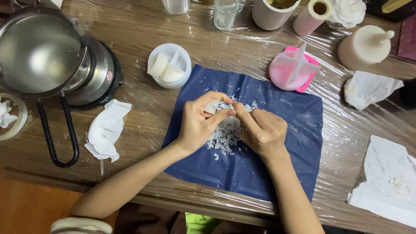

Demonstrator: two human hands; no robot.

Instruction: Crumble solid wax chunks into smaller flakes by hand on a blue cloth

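Pinching one small white wax block (pixel 213 107), left hand (pixel 197 123) and right hand (pixel 264 131) meet fingertip-to-fingertip above pale wax shavings (pixel 226 134) on dark blue cloth (pixel 292 147) covering the tabletop (pixel 157 153).

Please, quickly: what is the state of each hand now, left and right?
Left hand: closed, pinching a small white wax piece above the blue cloth.
Right hand: closed, fingertips meeting the left hand's; what it holds cannot be told.

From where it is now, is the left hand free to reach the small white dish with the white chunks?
Probably not yet: the left hand holds a small white piece. The path itself to the white dish, up and to its left, looks unobstructed.
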